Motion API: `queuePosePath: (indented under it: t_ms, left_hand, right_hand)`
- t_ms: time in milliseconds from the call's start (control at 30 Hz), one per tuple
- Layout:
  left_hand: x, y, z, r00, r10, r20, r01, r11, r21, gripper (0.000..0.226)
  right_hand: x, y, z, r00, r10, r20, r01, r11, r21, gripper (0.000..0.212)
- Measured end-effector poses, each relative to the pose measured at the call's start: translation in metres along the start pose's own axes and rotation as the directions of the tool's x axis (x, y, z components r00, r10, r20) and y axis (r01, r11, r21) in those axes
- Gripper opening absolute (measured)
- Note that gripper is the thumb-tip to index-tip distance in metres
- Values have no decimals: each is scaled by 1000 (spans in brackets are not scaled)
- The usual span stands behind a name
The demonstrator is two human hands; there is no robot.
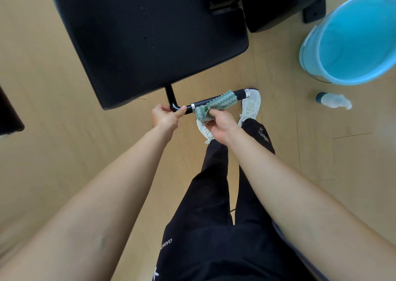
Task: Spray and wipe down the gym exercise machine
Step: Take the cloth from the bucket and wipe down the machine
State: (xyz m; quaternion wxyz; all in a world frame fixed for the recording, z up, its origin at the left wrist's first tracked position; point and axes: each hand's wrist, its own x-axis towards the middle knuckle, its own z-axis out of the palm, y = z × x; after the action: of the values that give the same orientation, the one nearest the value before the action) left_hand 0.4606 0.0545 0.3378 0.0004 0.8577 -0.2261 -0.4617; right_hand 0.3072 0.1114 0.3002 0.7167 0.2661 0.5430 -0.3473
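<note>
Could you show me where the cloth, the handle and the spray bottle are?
cloth [218, 104]: head view, its zigzag-patterned middle.
handle [241, 93]: head view, its bare black end past the cloth.
spray bottle [332, 100]: head view, the middle of its body.

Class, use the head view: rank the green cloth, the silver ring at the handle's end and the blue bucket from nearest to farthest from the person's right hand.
1. Green cloth: held in the right hand itself, draped on the handle.
2. Silver ring: at the handle's free end, just ahead and to the right.
3. Blue bucket: on the floor, far to the right and ahead.
</note>
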Motion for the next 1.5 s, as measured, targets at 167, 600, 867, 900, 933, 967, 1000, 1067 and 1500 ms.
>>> queuePosePath:
  t_ms: [167, 600, 867, 900, 933, 967, 1000, 1067, 1500]
  left_hand:
    - [2, -2, -1, 1000, 6, 0, -6, 1000, 24, 52]
    - [9, -3, -2, 1000, -12, -2, 13, 999, 46, 52]
    - [12, -5, -4, 1000, 8, 2, -8, 998, 69, 54]
    - [13, -6, -4, 1000, 13, 6, -14, 998, 66, 54]
    - [13, -6, -3, 1000, 18, 11, -19, 998, 61, 54]
    - [13, -7, -3, 1000, 20, 15, -21, 998, 58, 54]
    - [13, -7, -3, 1000, 23, 17, -24, 998, 57, 54]
    - [14, -8, -3, 1000, 23, 17, -24, 998, 58, 54]
    - [14, -9, -2, 1000, 20, 6, -20, 999, 41, 50]
  right_hand:
    - [0, -44, -28, 997, 49, -60, -24, 930, 366, 47]
    - [-7, 5, 21, 994, 110, -2, -108, 983, 150, 28]
    - [-5, -26, -1, 996, 81, -37, -63, 935, 349, 25]
    - [-1, -36, -11, 993, 47, -105, -7, 937, 349, 17]
    - [1, -45, -19, 983, -1, -182, 57, 952, 301, 13]
    - [4, -53, -29, 959, -76, -274, 133, 971, 197, 13]
    - [7, -59, -39, 914, -182, -362, 212, 976, 44, 18]
    - [10, -69, -55, 779, -459, -427, 340, 882, -327, 28]
    - [5, -39, 31, 875, -172, 452, 345, -433, -832, 46]
